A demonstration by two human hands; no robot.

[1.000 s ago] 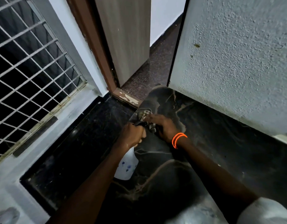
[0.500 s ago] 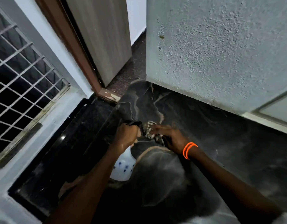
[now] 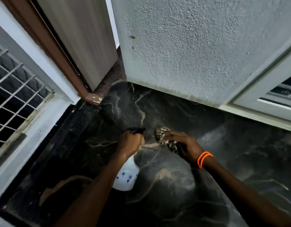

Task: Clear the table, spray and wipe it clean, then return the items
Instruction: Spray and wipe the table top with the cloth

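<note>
Surface: dark marble table (image 3: 182,112) is what we clean now.
Left hand: our left hand (image 3: 130,143) grips the neck of the spray bottle (image 3: 126,177), its black nozzle aimed forward to wet the stone.
Right hand: our right hand (image 3: 182,145) presses the patterned cloth (image 3: 162,136) on the marble, fingers curled over it, ready to wipe.

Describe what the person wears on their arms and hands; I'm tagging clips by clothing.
Both forearms are bare, with no gloves. The right hand has two thin bright orange bands round its wrist. The left hand and its wrist carry nothing worn. No sleeve shows in this frame.
</note>
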